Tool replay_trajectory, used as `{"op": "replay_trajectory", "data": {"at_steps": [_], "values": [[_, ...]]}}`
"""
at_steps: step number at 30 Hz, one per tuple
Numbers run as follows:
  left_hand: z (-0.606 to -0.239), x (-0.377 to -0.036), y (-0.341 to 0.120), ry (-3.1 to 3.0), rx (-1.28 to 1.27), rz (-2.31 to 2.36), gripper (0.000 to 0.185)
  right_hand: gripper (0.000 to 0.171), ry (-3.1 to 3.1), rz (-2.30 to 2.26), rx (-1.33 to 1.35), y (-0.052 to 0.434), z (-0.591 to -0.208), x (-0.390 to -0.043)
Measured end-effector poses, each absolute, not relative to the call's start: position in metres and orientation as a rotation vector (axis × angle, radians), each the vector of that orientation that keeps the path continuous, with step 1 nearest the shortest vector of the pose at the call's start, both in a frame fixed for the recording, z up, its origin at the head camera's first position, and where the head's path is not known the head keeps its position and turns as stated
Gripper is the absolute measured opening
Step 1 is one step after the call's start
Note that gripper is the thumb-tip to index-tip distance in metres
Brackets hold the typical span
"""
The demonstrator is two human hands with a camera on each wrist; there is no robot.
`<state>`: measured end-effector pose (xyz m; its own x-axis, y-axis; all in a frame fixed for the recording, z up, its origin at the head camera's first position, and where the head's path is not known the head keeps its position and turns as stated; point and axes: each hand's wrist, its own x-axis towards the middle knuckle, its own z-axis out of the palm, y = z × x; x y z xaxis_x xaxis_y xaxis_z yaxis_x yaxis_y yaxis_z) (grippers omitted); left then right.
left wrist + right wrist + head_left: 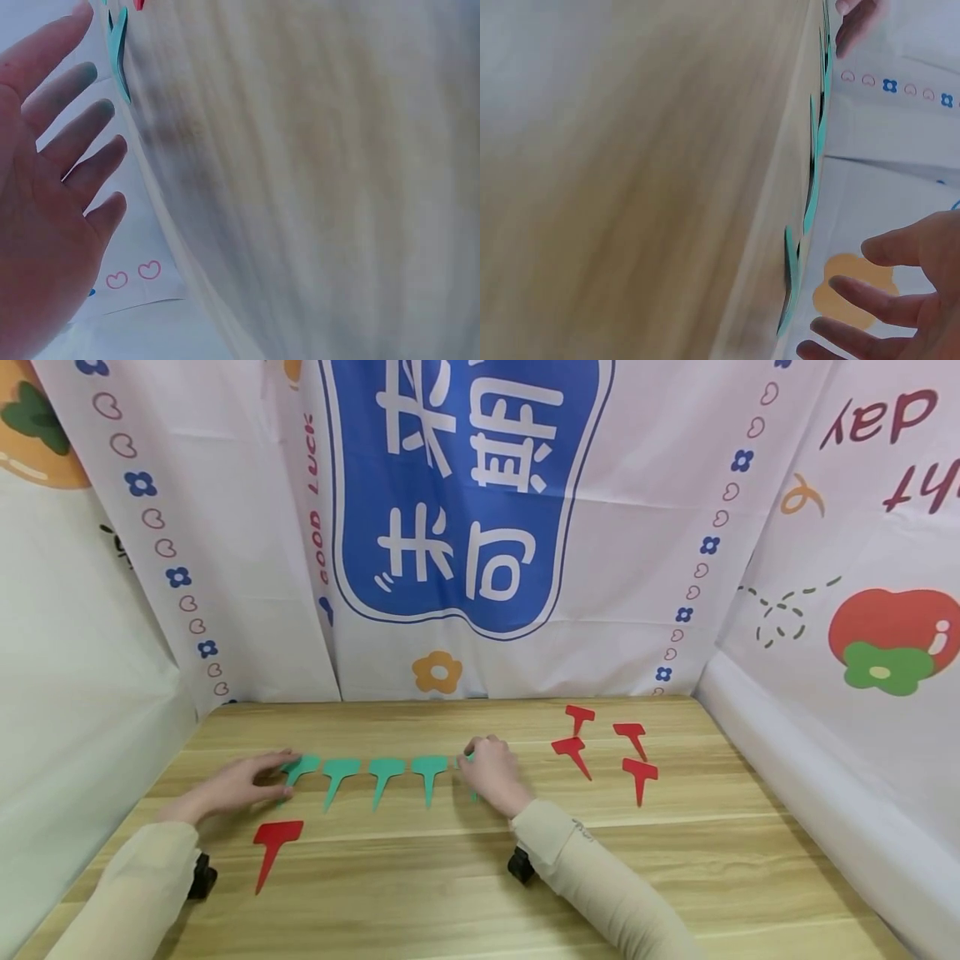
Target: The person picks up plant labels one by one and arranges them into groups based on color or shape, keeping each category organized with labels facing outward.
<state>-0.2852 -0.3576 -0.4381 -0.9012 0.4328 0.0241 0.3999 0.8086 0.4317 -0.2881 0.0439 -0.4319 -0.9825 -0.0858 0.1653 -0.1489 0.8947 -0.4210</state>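
Several green T-shaped plant labels point(386, 768) lie in a row on the wooden table, their stems toward me. At the row's left end, my left hand point(240, 785) is beside the leftmost green label point(303, 765), thumb and fingers apart; its fingers are spread in the left wrist view. The right hand point(493, 774) hovers over the rightmost green label point(474, 794), which it partly hides in the head view. In the right wrist view, that hand's fingers point(870, 300) are loosely spread, apart from the nearest green label point(790, 281), and hold nothing.
A single red plant label point(277, 835) lies in front of the row, near the left forearm. Several more red labels point(640, 771) are scattered at the back right of the table point(420, 893). Printed cloth point(255, 568) walls off the back and both sides.
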Motion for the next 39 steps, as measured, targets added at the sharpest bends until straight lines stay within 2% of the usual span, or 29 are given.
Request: {"op": "replay_trajectory", "data": {"at_steps": [19,39], "values": [[-0.438,-0.264,-0.35,2.978,0.706,0.635,0.065,0.027,-2.894,0.682,0.035,0.098,-0.437,-0.305],[-0.435,-0.237,-0.338,2.98,0.811,0.637,0.06,0.028,-2.878,0.742,-0.084,0.168,-0.433,-0.307]]}}
